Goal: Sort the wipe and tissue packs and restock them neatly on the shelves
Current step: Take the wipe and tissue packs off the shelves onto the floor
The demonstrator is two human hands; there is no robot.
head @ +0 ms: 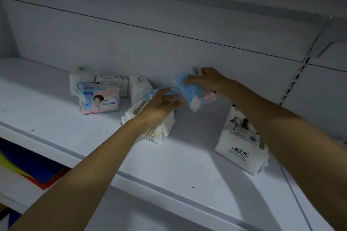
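Over the smooth shelf, right fingers clasp a crinkly blue pack while left fingers lie straight.

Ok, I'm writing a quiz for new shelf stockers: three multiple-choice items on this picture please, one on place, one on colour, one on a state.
1. Where is the pack marked 240? A left of the left hand; B on the floor; C in a box.
2. The tilted pack at the right hand is mostly: A green; B blue; C black.
3. The right hand: A hangs empty; B lies flat; C grips the tilted pack.
Answers: A, it stands far left; B, its wrapper is blue; C, the hand wraps round it.
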